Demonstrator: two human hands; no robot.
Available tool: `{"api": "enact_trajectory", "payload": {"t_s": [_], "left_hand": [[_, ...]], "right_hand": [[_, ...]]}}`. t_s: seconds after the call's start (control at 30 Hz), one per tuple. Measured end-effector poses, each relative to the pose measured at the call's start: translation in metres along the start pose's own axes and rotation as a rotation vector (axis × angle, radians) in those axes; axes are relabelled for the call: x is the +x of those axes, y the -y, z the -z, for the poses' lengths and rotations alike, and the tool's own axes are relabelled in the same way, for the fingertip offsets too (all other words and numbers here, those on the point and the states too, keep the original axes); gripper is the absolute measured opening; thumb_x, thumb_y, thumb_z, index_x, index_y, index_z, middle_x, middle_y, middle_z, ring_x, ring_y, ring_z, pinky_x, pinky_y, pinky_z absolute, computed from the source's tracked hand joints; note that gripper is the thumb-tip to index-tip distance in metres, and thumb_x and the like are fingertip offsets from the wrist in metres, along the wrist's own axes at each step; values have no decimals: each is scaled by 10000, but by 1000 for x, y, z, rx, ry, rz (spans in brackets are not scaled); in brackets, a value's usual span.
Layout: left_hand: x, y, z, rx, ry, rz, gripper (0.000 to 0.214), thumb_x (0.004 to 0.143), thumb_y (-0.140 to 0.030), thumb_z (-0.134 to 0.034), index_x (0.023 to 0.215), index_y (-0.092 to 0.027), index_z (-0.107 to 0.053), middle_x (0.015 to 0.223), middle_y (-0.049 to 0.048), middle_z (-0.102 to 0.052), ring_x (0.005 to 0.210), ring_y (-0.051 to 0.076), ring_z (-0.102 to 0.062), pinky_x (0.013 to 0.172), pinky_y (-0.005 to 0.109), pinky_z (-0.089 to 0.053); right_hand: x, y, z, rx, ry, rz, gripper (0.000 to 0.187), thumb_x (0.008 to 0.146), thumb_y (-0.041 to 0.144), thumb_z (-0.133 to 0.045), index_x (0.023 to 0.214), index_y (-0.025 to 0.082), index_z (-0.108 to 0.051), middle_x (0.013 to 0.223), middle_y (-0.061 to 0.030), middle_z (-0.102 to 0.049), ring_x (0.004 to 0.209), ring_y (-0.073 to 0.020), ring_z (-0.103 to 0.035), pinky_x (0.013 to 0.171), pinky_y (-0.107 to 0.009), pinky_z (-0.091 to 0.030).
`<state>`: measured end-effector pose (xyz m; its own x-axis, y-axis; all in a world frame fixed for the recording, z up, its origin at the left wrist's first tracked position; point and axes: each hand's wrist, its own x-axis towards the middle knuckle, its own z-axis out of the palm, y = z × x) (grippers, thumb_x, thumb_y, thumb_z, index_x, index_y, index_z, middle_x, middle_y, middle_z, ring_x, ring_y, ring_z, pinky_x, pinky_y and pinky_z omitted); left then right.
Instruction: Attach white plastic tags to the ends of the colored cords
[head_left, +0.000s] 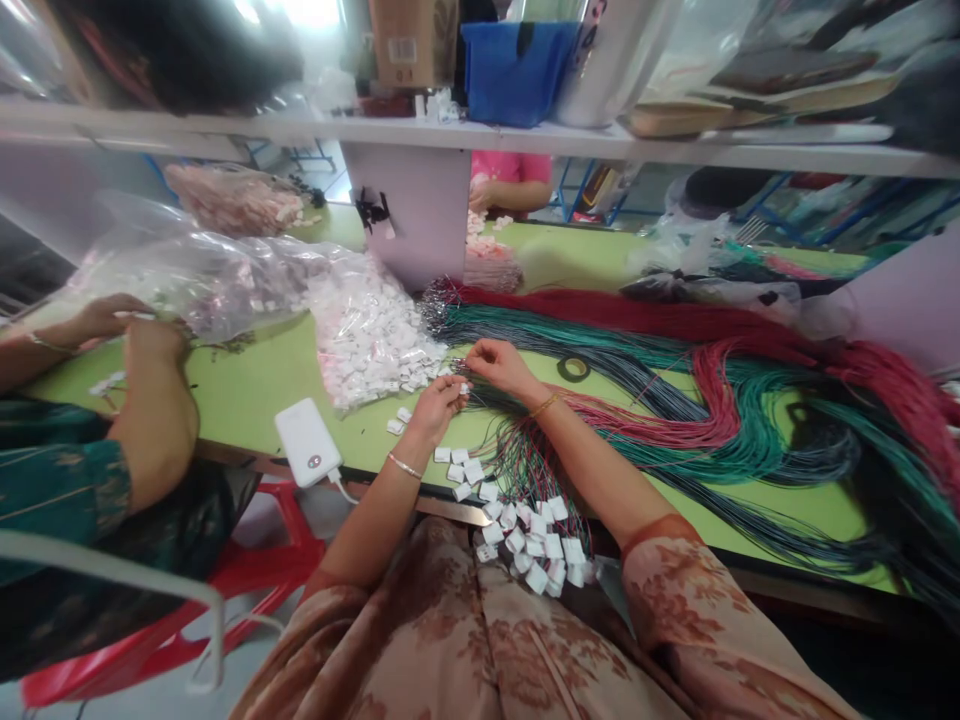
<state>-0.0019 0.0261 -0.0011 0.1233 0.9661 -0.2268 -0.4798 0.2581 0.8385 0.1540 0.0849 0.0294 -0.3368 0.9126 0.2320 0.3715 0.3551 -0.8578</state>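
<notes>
Bench [251, 395] with green top has its front edge close to the person's body, and many white connectors [534, 545] on wires hang over this edge above the lap. Green surface shows on the left, between the co-worker's arm [161, 430] and a white device [307, 442] which lies near the edge with a cable. On the right side, long bundles of red, green and dark wires [637, 325] take most of the width, so the room around the right forearm is narrow.

Both forearms reach forward and their hands meet nearly together. The left hand [437, 408] is closed in a pinch and holds a small white connector piece [464, 389] at the fingertips. The right hand [504, 366], just beside it, has bent fingers with the thumb close to the index; I cannot tell what is between them. A tape roll [562, 370] lies near the right wrist.

Clear plastic bag [330, 262] behind the left hand contains many loose white pieces [382, 345]. On the shelf [300, 128] above stands a blue bin [517, 75]; its inside is not visible.
</notes>
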Motion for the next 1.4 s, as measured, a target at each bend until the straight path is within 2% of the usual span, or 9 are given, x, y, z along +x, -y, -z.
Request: {"api": "enact_trajectory", "payload": {"t_s": [0.37,0.77,0.87,1.03,1.17,1.23,1.3,1.33,1.4], "left_hand": [[4,5,-1,-82,13,11,171,722,-172,-702,824,-141,-568,774,27,-642,627,76,-558,624,210,-431],[0,2,-3,-3,2,-16,247,675,-237,-757,820,-135,-585,802,31,-659,609,59,-550,592,187,-424],[-2,4,-6,56,23,-29,290,642,-266,-784,819,-127,-601,719,5,-627,568,53,-528,560,185,-402],[0,10,-4,69,-3,-30,330,611,-309,-802,807,-128,-608,670,-2,-614,535,56,-513,540,193,-387],[1,8,-3,134,-29,-67,314,614,-322,-796,792,-136,-617,635,-1,-611,527,70,-511,533,203,-378],[-7,3,-7,245,-36,-144,260,647,-329,-770,771,-148,-630,591,-6,-592,515,85,-498,522,213,-371],[-21,-2,-16,400,61,-283,181,684,-322,-738,722,-169,-649,621,16,-616,572,113,-532,565,236,-409],[-29,-3,-22,489,194,-345,145,693,-308,-728,691,-179,-662,682,39,-649,639,135,-570,621,254,-444],[-47,-3,-36,654,596,-352,115,690,-301,-728,642,-201,-695,717,66,-679,678,166,-601,676,283,-476]], "right_hand": [[-45,-2,-2,-25,-30,-110,181,690,334,-564,644,160,-550,521,63,-371,509,-76,-306,497,-211,-248],[-45,-1,-1,-13,37,-83,159,687,309,-531,634,159,-540,522,61,-383,503,-72,-305,497,-210,-238],[-46,-2,-5,-27,19,-67,188,706,334,-546,630,162,-531,529,58,-388,513,-75,-311,499,-209,-245],[-50,-1,-6,-51,70,21,182,765,318,-511,684,161,-553,593,34,-482,551,-87,-377,538,-210,-303],[-48,1,0,-89,86,44,179,754,303,-511,639,167,-520,587,29,-482,557,-91,-377,549,-216,-304],[-45,2,5,-34,130,24,215,773,334,-512,637,167,-515,580,31,-474,552,-91,-373,546,-217,-307],[-42,1,10,47,162,-15,257,812,374,-494,671,163,-534,595,28,-488,561,-94,-391,556,-216,-329],[-42,1,11,67,170,-23,270,827,385,-488,689,159,-546,611,24,-506,576,-97,-410,572,-216,-346],[-42,0,9,33,209,1,259,839,372,-495,729,152,-575,666,8,-561,623,-106,-459,619,-222,-376]]}}
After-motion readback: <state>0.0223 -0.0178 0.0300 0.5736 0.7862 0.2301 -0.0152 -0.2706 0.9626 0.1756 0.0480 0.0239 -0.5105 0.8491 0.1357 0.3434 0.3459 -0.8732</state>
